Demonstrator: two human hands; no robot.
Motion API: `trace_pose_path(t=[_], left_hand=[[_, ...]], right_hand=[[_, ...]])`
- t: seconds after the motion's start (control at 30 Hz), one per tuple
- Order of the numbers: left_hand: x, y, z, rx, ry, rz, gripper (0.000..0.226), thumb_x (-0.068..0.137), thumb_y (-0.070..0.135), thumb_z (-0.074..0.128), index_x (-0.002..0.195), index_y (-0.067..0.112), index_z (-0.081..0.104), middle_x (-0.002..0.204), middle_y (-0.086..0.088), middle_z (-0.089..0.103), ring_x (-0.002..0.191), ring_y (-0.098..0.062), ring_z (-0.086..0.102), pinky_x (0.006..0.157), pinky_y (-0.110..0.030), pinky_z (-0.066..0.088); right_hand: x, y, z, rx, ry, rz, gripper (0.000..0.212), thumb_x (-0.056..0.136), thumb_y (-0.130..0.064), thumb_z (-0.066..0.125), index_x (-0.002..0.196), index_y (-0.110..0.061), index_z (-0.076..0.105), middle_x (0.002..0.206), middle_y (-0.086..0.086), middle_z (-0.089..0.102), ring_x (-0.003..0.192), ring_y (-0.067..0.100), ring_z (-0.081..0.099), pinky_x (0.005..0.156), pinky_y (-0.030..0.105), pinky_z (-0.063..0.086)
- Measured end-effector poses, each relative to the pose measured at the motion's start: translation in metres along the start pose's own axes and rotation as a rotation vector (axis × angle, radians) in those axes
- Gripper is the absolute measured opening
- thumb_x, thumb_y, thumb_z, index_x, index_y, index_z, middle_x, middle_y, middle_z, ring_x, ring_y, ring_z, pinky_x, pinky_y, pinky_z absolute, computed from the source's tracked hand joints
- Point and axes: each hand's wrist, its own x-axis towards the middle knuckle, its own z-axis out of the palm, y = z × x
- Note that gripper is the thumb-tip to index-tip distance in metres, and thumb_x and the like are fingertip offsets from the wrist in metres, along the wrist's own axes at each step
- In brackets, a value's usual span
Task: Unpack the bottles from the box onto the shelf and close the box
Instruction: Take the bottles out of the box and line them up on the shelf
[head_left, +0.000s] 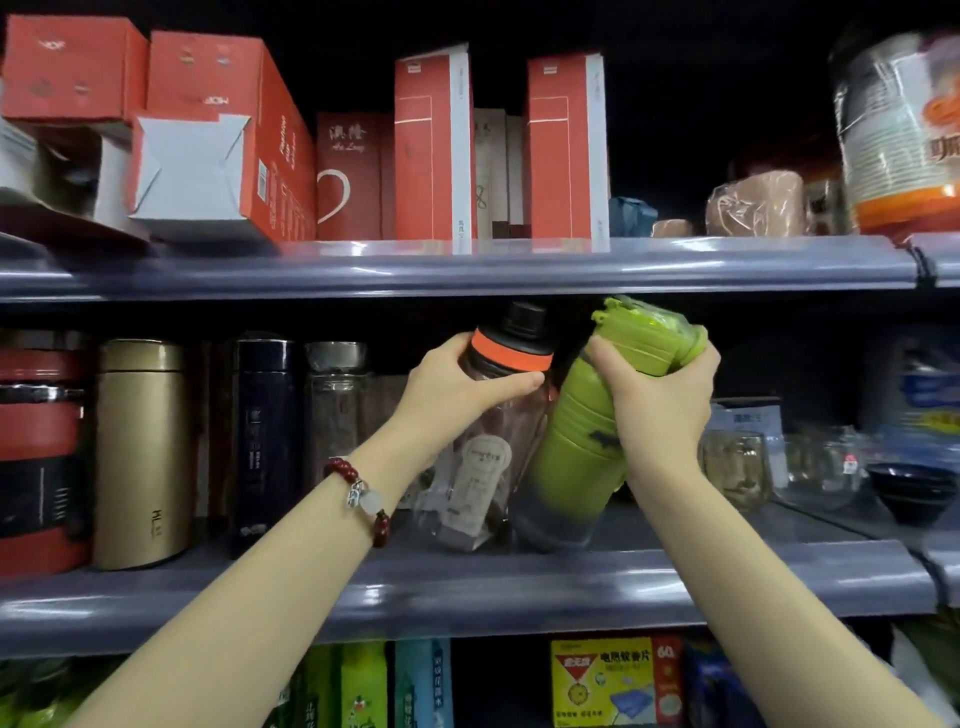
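My left hand (457, 387) grips a clear bottle with an orange ring and black cap (493, 441) near its neck; the bottle stands tilted on the middle shelf (467, 587). My right hand (657, 400) grips a green bottle (582, 457) just below its plastic-wrapped green lid, and this bottle leans right, its base on the shelf next to the clear bottle. The two bottles touch at their sides. The box is not in view.
A gold flask (140, 452), a dark blue flask (265, 436) and a red-black container (39, 457) stand left on the middle shelf. Glass cups (737, 467) and a dark bowl (911, 488) sit to the right. Red cartons (434, 145) fill the upper shelf (467, 265); packets lie below.
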Motion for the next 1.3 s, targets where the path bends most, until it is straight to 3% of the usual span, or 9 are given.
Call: trace_pose_path(t=[0.2, 0.37, 0.47, 0.67, 0.77, 0.97, 1.03, 1.1, 1.3], left_hand=[[0.013, -0.009, -0.004, -0.086, 0.059, -0.107, 0.051, 0.054, 0.048, 0.085, 0.100, 0.029, 0.070, 0.095, 0.010, 0.075, 0.094, -0.009, 0.069, 0.089, -0.030, 0.053], [0.017, -0.025, -0.014, -0.306, 0.118, -0.244, 0.036, 0.069, 0.037, 0.081, 0.099, 0.023, 0.067, 0.096, 0.006, 0.073, 0.091, -0.009, 0.069, 0.076, -0.021, 0.051], [0.018, -0.037, -0.016, -0.281, 0.145, -0.280, 0.039, 0.072, 0.046, 0.077, 0.101, 0.030, 0.056, 0.104, 0.006, 0.067, 0.098, -0.011, 0.064, 0.089, -0.027, 0.050], [0.005, -0.049, -0.018, -0.249, 0.055, -0.278, 0.094, 0.053, 0.066, 0.075, 0.134, 0.031, 0.042, 0.131, 0.005, 0.058, 0.119, -0.012, 0.056, 0.110, -0.037, 0.038], [-0.016, -0.063, -0.016, -0.212, -0.027, -0.334, 0.117, 0.047, 0.067, 0.078, 0.146, 0.039, 0.020, 0.139, 0.010, 0.050, 0.125, -0.014, 0.051, 0.112, -0.041, 0.034], [-0.039, -0.087, -0.016, -0.218, -0.140, -0.417, 0.108, 0.079, 0.009, 0.074, 0.149, 0.042, -0.002, 0.136, 0.007, 0.050, 0.103, -0.009, 0.060, 0.070, -0.020, 0.048], [-0.042, -0.089, -0.019, -0.183, -0.142, -0.418, 0.118, 0.069, 0.019, 0.083, 0.148, 0.045, 0.000, 0.147, 0.004, 0.043, 0.122, -0.016, 0.054, 0.089, -0.027, 0.049], [-0.045, -0.088, -0.020, -0.045, -0.112, -0.390, 0.130, 0.051, 0.040, 0.091, 0.147, 0.046, 0.003, 0.154, 0.004, 0.033, 0.138, -0.019, 0.037, 0.113, -0.042, 0.034], [-0.057, -0.069, 0.004, 0.264, 0.100, -0.326, 0.125, 0.056, 0.055, 0.084, 0.151, 0.026, 0.007, 0.153, -0.013, 0.030, 0.138, -0.029, 0.034, 0.110, -0.042, 0.032]], right_hand=[[0.011, -0.003, 0.022, -0.136, -0.131, 0.100, 0.090, 0.062, -0.045, 0.084, 0.135, -0.016, 0.040, 0.124, 0.002, 0.057, 0.117, 0.024, 0.054, 0.094, 0.040, 0.050], [0.017, -0.001, 0.047, -0.180, -0.346, 0.170, 0.095, 0.056, -0.050, 0.085, 0.135, -0.021, 0.041, 0.122, -0.001, 0.057, 0.111, 0.024, 0.058, 0.055, 0.034, 0.060], [0.013, 0.008, 0.055, -0.124, -0.403, 0.173, 0.089, 0.062, -0.047, 0.084, 0.135, -0.023, 0.041, 0.122, 0.000, 0.059, 0.107, 0.022, 0.060, 0.046, 0.023, 0.052], [0.003, 0.029, 0.044, -0.186, -0.422, 0.101, 0.105, 0.059, -0.060, 0.078, 0.146, -0.028, 0.029, 0.143, 0.004, 0.037, 0.125, 0.023, 0.048, 0.088, 0.038, 0.053], [-0.011, 0.039, 0.016, -0.302, -0.398, 0.069, 0.107, 0.066, -0.057, 0.077, 0.150, -0.026, 0.019, 0.155, 0.004, 0.019, 0.141, 0.023, 0.027, 0.114, 0.042, 0.029], [-0.022, 0.059, -0.017, -0.309, -0.636, 0.266, 0.084, 0.061, -0.040, 0.084, 0.130, -0.012, 0.045, 0.124, 0.005, 0.058, 0.105, 0.014, 0.060, 0.084, 0.026, 0.053], [-0.021, 0.060, -0.014, -0.254, -0.808, 0.352, 0.069, 0.072, -0.021, 0.081, 0.130, -0.011, 0.046, 0.114, 0.001, 0.063, 0.096, 0.010, 0.064, 0.069, 0.015, 0.055], [-0.022, 0.064, -0.011, -0.238, -0.818, 0.345, 0.071, 0.070, -0.026, 0.083, 0.130, -0.014, 0.047, 0.116, 0.001, 0.064, 0.100, 0.013, 0.064, 0.078, 0.023, 0.057], [-0.037, 0.060, -0.004, -0.456, -0.634, 0.146, 0.073, 0.061, -0.043, 0.085, 0.114, -0.023, 0.039, 0.106, -0.005, 0.056, 0.098, 0.014, 0.058, 0.079, 0.029, 0.048]])
